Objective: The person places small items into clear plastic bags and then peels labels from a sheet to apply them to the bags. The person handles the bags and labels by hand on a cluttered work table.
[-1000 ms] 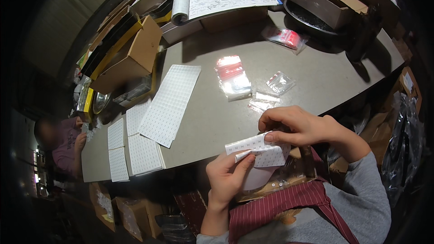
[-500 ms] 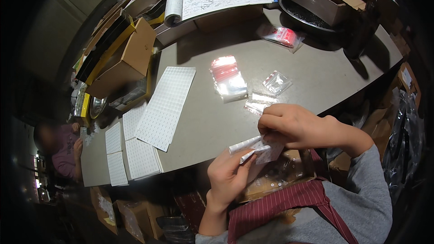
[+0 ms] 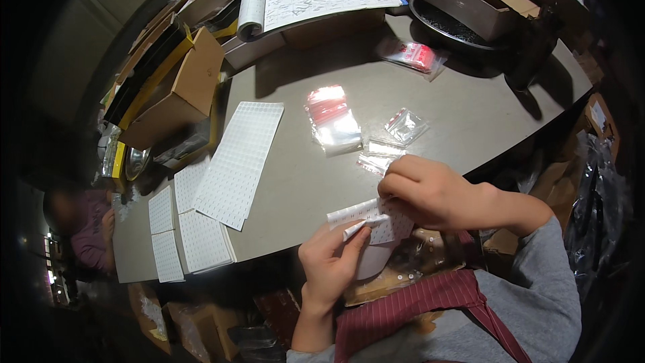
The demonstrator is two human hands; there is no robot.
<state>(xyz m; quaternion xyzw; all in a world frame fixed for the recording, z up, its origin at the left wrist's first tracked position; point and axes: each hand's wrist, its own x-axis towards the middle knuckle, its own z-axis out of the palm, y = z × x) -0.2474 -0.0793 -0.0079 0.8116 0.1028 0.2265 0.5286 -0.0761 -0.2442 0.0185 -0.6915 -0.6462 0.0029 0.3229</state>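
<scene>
My left hand point(image 3: 328, 259) pinches a curled white sheet point(image 3: 383, 230) printed with rows of small marks, near my lap at the table's front edge. The thumb presses on a rolled flap of it. My right hand point(image 3: 433, 191) is closed at the sheet's far right edge, its fingertips partly hidden behind the knuckles. Just beyond that hand lie small clear zip bags point(image 3: 405, 126). A stack of clear bags with red tops point(image 3: 332, 119) rests farther left. More printed sheets point(image 3: 240, 161) lie on the left of the table, some in stacks.
Cardboard boxes point(image 3: 195, 74) line the table's left side. At the back are a paper pad point(image 3: 329, 1), a red-marked bag pack point(image 3: 418, 57) and a dark bowl point(image 3: 453, 27). Below my hands a carton point(image 3: 376, 289) holds small white pieces. A person point(image 3: 91, 228) sits far left.
The sheet in my hands has shifted slightly left and its printed face shows more. My right hand has moved a little left. The whole view has tilted slightly.
</scene>
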